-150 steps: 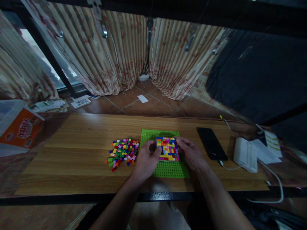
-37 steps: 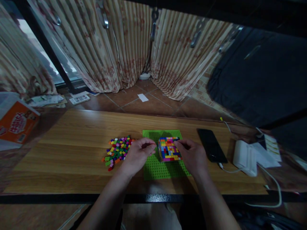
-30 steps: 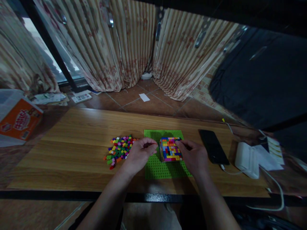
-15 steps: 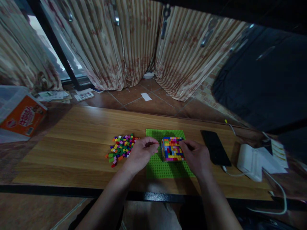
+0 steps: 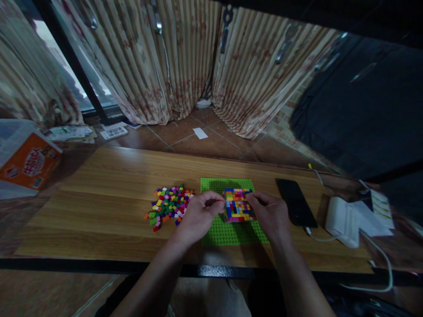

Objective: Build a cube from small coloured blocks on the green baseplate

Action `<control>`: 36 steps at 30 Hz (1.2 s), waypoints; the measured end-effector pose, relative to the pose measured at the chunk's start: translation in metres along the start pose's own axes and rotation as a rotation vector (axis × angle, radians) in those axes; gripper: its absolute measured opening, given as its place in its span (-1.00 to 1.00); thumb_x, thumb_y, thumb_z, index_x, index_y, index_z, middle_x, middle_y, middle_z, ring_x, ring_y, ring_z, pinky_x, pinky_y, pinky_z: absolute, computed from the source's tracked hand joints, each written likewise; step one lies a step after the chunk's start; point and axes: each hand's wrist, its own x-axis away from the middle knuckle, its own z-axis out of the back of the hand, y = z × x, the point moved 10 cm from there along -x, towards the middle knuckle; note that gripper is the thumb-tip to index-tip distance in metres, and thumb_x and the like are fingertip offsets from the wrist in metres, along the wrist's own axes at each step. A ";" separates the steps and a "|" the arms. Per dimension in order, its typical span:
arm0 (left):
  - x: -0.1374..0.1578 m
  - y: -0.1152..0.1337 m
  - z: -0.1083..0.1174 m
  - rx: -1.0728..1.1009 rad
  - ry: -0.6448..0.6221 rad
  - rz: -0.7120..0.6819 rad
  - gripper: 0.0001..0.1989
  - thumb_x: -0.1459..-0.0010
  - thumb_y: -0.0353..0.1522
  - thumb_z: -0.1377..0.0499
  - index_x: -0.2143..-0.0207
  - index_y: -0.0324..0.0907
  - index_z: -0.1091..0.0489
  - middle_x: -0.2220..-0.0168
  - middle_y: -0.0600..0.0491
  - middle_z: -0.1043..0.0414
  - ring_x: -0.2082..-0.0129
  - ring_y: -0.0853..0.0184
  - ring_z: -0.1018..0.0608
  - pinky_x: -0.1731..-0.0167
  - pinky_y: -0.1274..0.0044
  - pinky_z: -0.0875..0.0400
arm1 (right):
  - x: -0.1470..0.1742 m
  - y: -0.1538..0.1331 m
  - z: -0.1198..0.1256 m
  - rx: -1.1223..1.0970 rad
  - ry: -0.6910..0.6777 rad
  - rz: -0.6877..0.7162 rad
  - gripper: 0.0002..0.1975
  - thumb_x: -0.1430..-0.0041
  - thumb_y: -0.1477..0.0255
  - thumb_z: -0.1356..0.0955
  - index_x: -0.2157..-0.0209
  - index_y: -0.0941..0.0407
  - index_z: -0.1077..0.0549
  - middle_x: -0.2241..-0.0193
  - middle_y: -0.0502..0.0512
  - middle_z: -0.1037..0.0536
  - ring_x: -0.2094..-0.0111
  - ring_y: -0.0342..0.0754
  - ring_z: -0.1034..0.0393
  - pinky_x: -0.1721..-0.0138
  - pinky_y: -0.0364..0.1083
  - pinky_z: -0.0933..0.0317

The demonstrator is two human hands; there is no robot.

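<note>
A block built of many coloured toy bricks stands on a green studded baseplate. At the block's left side is my left hand, thumb and forefinger pinched together; a sliver of red, seemingly a small brick, shows at the fingertips. My right hand is closed with its fingertips at the block's upper right edge, gripping it there. Part of the block's right side is hidden by that hand. A pile of loose coloured bricks lies on the wooden table left of the baseplate, partly behind my left hand.
To the right on the table lie a black phone with a cable and a white boxy device beside papers. A clear bin with an orange label stands at the far left. Curtains hang beyond the table.
My left hand has moved slightly right, bringing its fingertips up to the block's left side. My right hand stays at the block's right edge. The view has shifted a little.
</note>
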 end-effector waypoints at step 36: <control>0.006 -0.003 0.003 0.166 0.059 0.134 -0.85 -0.09 -0.35 -0.25 0.30 -0.22 -0.55 0.35 0.03 -0.55 0.43 0.43 -0.51 0.34 0.55 -0.37 | 0.003 0.006 0.023 -0.171 0.090 -0.004 -0.71 0.09 0.20 -0.50 0.43 0.15 -0.62 0.47 0.11 -0.64 0.44 -0.01 -0.51 0.40 -0.07 -0.36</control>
